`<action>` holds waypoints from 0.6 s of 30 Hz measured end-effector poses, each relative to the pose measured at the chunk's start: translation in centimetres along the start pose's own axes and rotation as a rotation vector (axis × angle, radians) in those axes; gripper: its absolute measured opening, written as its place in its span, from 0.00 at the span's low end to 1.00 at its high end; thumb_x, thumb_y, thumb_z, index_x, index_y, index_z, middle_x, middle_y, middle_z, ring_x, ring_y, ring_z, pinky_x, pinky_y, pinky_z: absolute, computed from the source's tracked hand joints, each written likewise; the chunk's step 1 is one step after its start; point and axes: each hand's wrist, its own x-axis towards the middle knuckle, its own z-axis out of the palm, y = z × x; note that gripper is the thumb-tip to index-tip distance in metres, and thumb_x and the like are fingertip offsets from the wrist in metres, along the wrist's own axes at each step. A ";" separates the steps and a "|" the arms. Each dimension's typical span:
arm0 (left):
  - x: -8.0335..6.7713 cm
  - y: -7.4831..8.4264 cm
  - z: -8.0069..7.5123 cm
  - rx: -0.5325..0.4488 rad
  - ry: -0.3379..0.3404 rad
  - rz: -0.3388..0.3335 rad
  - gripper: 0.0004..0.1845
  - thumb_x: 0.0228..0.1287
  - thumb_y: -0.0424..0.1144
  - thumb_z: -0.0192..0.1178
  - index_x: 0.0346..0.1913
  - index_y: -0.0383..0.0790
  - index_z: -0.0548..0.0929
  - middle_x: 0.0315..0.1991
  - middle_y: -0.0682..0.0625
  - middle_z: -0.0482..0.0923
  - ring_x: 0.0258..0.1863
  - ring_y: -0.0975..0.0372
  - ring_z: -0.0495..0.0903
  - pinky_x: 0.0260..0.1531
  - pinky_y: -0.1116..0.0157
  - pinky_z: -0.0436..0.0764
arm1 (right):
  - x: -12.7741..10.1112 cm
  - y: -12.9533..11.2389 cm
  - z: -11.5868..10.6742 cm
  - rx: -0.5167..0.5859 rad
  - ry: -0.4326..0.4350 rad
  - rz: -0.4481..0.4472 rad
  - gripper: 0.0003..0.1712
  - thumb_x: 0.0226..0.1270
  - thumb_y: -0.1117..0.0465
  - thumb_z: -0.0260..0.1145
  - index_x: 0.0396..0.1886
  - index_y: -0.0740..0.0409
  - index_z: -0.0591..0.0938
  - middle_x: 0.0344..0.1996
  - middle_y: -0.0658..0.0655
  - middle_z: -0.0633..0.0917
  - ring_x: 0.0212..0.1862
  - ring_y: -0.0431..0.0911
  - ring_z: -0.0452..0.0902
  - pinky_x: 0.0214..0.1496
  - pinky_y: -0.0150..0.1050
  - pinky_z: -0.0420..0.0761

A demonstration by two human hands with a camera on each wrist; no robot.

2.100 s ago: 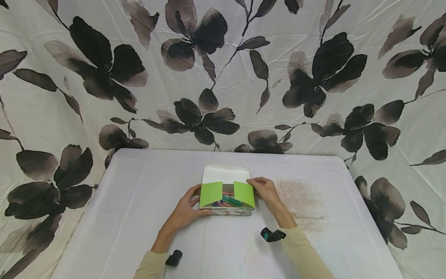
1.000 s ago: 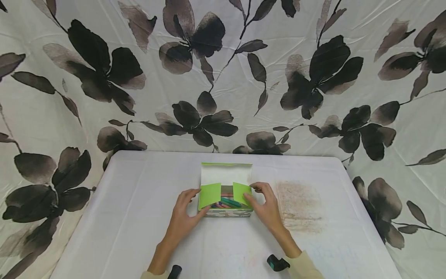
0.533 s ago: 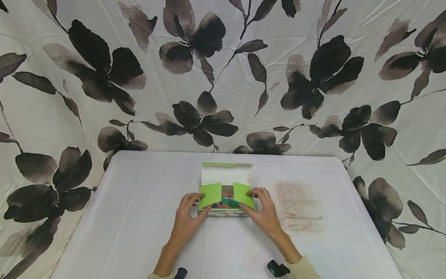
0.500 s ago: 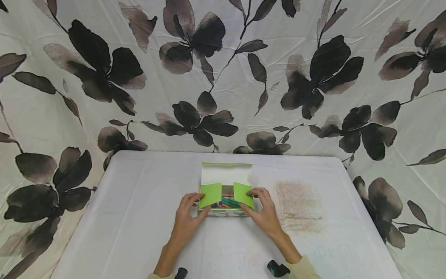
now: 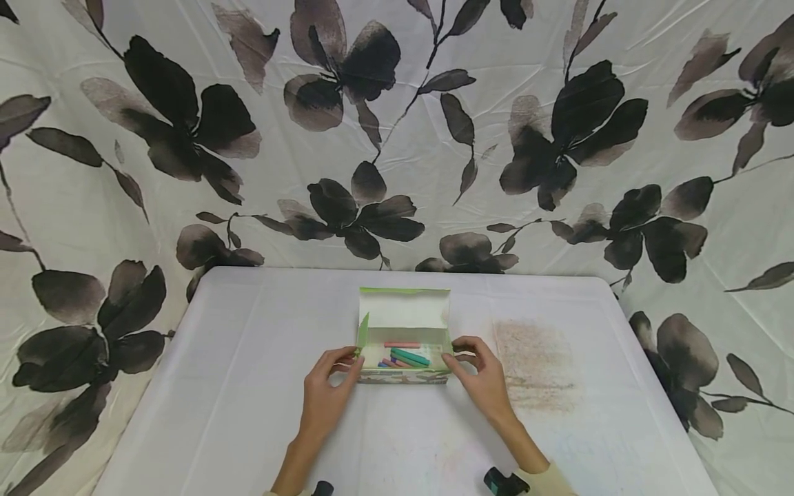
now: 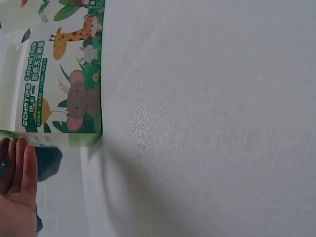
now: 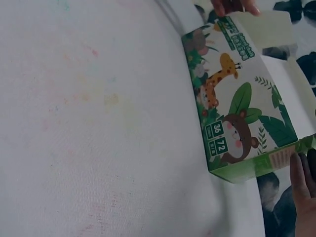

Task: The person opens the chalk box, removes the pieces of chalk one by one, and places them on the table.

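Chalk box, lid raised, sat on the white table, cartoon animals printed on its front. My left hand pinched the upright left flap; my right hand gripped the right end between thumb and fingers. Inside lay several coloured chalk sticks.

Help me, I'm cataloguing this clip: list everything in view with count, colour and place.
Chalk box: one, white and green, open, on table.
Chalk sticks: several, green, pink and blue, inside the box.
Table: one, white, under the box.
Smudges: several, mostly brown, on the table.
Floral cloth: one, white and black, behind table.
Wrist devices: two, black, one by each wrist.
Sleeves: two, beige, on the forearms.
Left hand: one, bare, box's left end.
Right hand: one, bare, box's right end.
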 end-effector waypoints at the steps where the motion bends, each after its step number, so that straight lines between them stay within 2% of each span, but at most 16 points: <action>1: -0.1 0.0 -0.1 -0.017 0.001 -0.020 0.13 0.67 0.33 0.70 0.52 0.36 0.86 0.44 0.52 0.85 0.43 0.60 0.83 0.44 0.74 0.82 | 0.0 -0.1 -0.2 0.025 0.002 0.031 0.20 0.64 0.72 0.73 0.54 0.69 0.80 0.51 0.68 0.81 0.51 0.51 0.81 0.55 0.38 0.83; 5: -0.3 0.4 -0.3 -0.055 0.014 -0.122 0.13 0.68 0.34 0.69 0.52 0.33 0.86 0.43 0.51 0.86 0.41 0.62 0.84 0.45 0.74 0.82 | -0.2 0.9 -1.1 0.096 0.018 0.116 0.18 0.66 0.69 0.74 0.53 0.68 0.80 0.48 0.65 0.81 0.50 0.46 0.82 0.50 0.33 0.84; 9: -0.5 0.5 -0.4 -0.081 0.036 -0.217 0.11 0.70 0.35 0.68 0.52 0.34 0.87 0.43 0.47 0.87 0.42 0.60 0.86 0.46 0.74 0.82 | -0.6 1.2 -1.6 0.159 0.035 0.216 0.19 0.68 0.67 0.73 0.54 0.69 0.79 0.45 0.62 0.82 0.47 0.44 0.84 0.48 0.36 0.86; 14: -0.5 0.4 -0.5 -0.093 0.036 -0.284 0.11 0.73 0.37 0.66 0.50 0.32 0.87 0.43 0.41 0.87 0.43 0.62 0.86 0.48 0.74 0.82 | -0.9 1.6 -1.7 0.211 0.063 0.311 0.26 0.69 0.64 0.73 0.62 0.71 0.77 0.48 0.65 0.85 0.48 0.44 0.86 0.50 0.39 0.87; 18: -0.4 0.3 -0.5 -0.126 0.043 -0.323 0.14 0.74 0.39 0.65 0.50 0.30 0.86 0.44 0.38 0.87 0.41 0.65 0.86 0.46 0.75 0.83 | -0.9 1.9 -1.5 0.222 0.082 0.361 0.26 0.70 0.62 0.72 0.60 0.73 0.77 0.47 0.64 0.87 0.45 0.43 0.87 0.50 0.38 0.86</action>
